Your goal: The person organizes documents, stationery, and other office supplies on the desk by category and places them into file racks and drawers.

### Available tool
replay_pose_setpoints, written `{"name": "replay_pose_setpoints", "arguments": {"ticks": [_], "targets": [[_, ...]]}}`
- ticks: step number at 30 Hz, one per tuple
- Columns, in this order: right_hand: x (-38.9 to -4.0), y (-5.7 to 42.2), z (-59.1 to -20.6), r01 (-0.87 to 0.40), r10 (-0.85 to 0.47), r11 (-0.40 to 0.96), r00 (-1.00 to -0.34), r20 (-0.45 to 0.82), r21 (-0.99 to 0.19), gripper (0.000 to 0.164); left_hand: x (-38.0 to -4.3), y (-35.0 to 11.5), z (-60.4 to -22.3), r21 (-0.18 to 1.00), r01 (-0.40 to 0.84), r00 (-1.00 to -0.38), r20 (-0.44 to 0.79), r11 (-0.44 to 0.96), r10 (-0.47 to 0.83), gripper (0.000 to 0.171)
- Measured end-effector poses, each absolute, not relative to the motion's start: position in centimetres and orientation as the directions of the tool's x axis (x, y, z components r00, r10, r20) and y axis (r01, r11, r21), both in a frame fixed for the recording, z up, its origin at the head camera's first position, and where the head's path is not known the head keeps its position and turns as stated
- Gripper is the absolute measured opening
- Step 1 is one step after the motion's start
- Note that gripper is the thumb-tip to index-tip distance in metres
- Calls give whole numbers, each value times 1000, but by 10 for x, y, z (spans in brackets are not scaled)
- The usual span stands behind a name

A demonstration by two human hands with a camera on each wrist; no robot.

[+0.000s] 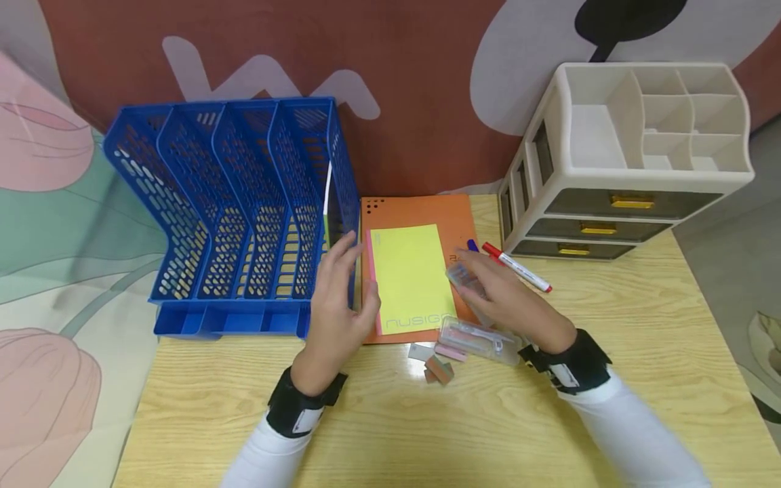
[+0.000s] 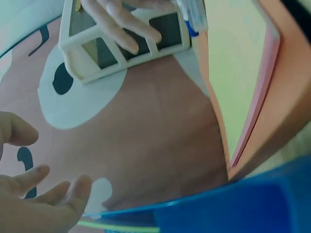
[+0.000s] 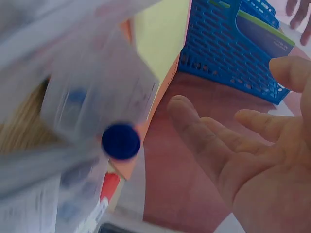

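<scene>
So the file rack [image 1: 244, 318] on the left is solid blue, full of slotted cutouts. Notebook [image 1: 411, 278] in the middle is loud yellow with a pink spine [image 1: 373, 281], sitting on an orange folder [image 1: 421, 210] with black dots in the far left corner. Drawer unit [image 1: 659, 177] on the right is cream, with smoky dark fronts and gold handles [image 1: 632, 202]. Marker [image 1: 526, 273]'s red and white. Small near block [image 1: 439, 369] looks brownish, can't swear to it. Bench [image 1: 427, 434] is pale yellow woodgrain, backdrop [image 1: 421, 81] rusty red with pale shapes.
</scene>
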State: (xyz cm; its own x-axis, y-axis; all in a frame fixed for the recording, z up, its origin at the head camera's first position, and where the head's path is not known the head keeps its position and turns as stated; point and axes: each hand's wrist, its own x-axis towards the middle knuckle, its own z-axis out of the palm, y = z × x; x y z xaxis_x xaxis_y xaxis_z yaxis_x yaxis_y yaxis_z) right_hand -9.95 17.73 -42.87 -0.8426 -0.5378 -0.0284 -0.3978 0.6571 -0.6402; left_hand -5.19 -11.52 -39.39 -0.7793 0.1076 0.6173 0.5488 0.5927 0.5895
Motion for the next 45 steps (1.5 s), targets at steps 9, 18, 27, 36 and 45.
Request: {"name": "replay_pose_setpoints", "arguments": {"ticks": [9, 18, 27, 36, 45], "targets": [[-100, 158, -433, -361, -547, 652, -833, -84, -667, 72, -51, -104, -414, 799, 339, -941, 296, 496, 167, 61], [-97, 147, -430, -304, -512, 732, -836, -198, -610, 78, -55, -99, -429, 864, 101, -990, 41, 493, 132, 66], [-98, 133, -428, -160, -420, 802, -836, -353, -576, 83, -58, -96, -442, 868, -29, -993, -83, 495, 87, 63], [-97, 128, -431, -101, -397, 811, -819, -415, -577, 83, -63, -92, -446, 914, -96, -994, -106, 395, 2, 59], [-98, 131, -434, -75, -388, 789, -830, -400, -609, 77, -71, -92, -438, 944, -246, -969, -241, 218, -50, 64]]}}
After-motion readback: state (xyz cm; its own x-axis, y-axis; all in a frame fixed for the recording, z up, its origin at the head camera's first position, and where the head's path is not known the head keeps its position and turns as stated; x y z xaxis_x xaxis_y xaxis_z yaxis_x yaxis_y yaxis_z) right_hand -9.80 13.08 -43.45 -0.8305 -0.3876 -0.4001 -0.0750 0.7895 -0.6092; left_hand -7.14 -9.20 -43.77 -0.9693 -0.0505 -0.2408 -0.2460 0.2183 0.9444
